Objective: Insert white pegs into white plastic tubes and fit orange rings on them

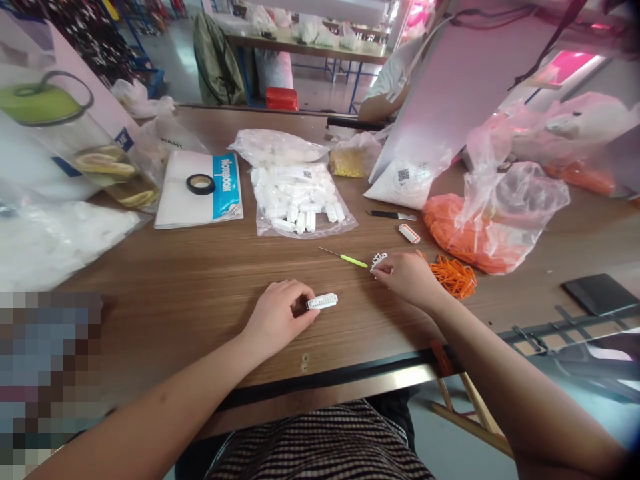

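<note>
My left hand (280,310) pinches a white connector housing (323,301) by its left end, its face of small holes turned up. To the right, my right hand (407,275) reaches into a small pile of tiny white parts (378,261), fingertips together; whether a part is between them I cannot make out. A yellow-green pick tool (353,261) with a thin metal tip lies just left of that pile. Loose orange strips (454,277) lie just beyond my right wrist. A white housing with an orange rim (409,233) rests farther back.
Behind my hands lies a clear bag of white housings (300,193). A notebook (175,193) carries a roll of black tape (201,184). Tweezers (390,215) lie near an orange-filled bag (465,227). A lidded bottle (95,147) stands left; a black flat object (600,294) lies right.
</note>
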### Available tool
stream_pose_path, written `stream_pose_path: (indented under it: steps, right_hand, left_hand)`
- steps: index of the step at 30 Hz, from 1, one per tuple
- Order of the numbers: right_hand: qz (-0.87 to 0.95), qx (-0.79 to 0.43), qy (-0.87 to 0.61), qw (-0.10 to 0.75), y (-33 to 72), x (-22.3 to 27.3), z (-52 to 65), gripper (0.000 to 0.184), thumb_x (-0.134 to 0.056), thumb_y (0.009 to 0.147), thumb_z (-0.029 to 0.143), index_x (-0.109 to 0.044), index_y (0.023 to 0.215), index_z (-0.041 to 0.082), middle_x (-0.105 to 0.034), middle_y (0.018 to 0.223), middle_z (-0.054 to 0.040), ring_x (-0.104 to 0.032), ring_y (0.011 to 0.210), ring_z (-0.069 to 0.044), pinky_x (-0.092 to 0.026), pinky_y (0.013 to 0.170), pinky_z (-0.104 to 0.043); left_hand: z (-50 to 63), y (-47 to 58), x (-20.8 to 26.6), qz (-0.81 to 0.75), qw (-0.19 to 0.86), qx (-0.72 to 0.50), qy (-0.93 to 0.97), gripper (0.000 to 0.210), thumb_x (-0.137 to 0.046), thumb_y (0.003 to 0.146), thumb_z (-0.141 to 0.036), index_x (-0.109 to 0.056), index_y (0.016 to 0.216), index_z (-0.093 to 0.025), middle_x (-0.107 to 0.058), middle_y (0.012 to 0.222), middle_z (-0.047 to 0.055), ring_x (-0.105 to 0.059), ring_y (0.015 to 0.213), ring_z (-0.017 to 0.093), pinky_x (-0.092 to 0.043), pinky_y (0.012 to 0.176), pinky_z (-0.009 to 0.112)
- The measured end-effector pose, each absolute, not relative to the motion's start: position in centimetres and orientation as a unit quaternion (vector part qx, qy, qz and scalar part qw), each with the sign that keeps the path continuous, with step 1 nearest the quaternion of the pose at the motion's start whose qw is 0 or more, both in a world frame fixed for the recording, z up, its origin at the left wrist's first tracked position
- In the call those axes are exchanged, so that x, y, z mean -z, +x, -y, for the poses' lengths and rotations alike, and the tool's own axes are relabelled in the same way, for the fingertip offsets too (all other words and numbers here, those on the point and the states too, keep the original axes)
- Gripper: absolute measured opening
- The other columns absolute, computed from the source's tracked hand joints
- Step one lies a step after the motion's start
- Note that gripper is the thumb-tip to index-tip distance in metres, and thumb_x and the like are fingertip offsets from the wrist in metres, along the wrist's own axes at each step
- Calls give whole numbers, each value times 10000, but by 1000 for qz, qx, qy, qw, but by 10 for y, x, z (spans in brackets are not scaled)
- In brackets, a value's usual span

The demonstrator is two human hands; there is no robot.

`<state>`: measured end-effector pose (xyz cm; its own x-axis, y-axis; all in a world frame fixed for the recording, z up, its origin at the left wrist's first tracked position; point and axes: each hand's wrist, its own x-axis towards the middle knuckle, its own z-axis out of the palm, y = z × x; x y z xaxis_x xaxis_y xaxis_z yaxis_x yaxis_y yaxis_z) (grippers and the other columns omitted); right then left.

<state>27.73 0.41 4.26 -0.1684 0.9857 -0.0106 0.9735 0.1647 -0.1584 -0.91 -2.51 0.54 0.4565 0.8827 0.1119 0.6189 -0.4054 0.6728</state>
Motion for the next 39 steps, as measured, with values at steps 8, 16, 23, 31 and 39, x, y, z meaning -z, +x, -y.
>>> stream_pose_path:
  steps: [8, 16, 23, 31, 39]
  right_hand:
    - [754, -97, -647, 56, 275, -46, -3, 305, -525, 819, 274, -576, 528, 198, -621, 575, -11, -523, 576, -149, -312, 612, -287]
    - [713, -139, -681, 92, 282, -31, -7, 193, -606, 792, 328, -744, 716, 216, -699, 660, -17, -609, 628, -175, -376, 607, -290]
    - [699, -197, -657, 203, 267, -39, 5, 170, -643, 794, 339, -731, 743, 203, -667, 672, -10, -577, 602, -152, -409, 595, -289]
    - [820, -249, -478, 191, 201, -46, 18, 124, -621, 849, 191, -683, 742, 200, -620, 677, 17, -541, 643, -116, -412, 745, -320]
    - [836, -229, -465, 180, 200, -40, 15, 100, -626, 827, 160, -669, 745, 196, -610, 674, 14, -539, 662, -127, -376, 769, -339]
  left_hand:
    - [25, -8, -8, -468, 281, -227, 806, 97, -707, 798, -234, -618, 835, -226, -620, 762, -19, -524, 704, 169, -418, 759, 355]
    - [25, -9, -5, -467, 281, -232, 806, 105, -714, 796, -237, -626, 853, -225, -612, 772, -17, -533, 718, 170, -412, 769, 355]
    - [25, -8, -8, -468, 289, -231, 802, 104, -710, 802, -228, -613, 839, -221, -639, 806, -17, -559, 735, 170, -415, 797, 367]
    - [25, -8, -6, -466, 288, -236, 803, 96, -706, 808, -248, -622, 847, -221, -620, 779, -22, -548, 724, 165, -411, 788, 355]
    - [25, -8, -7, -461, 283, -242, 806, 101, -706, 811, -246, -617, 846, -213, -621, 784, -22, -546, 721, 160, -396, 773, 344]
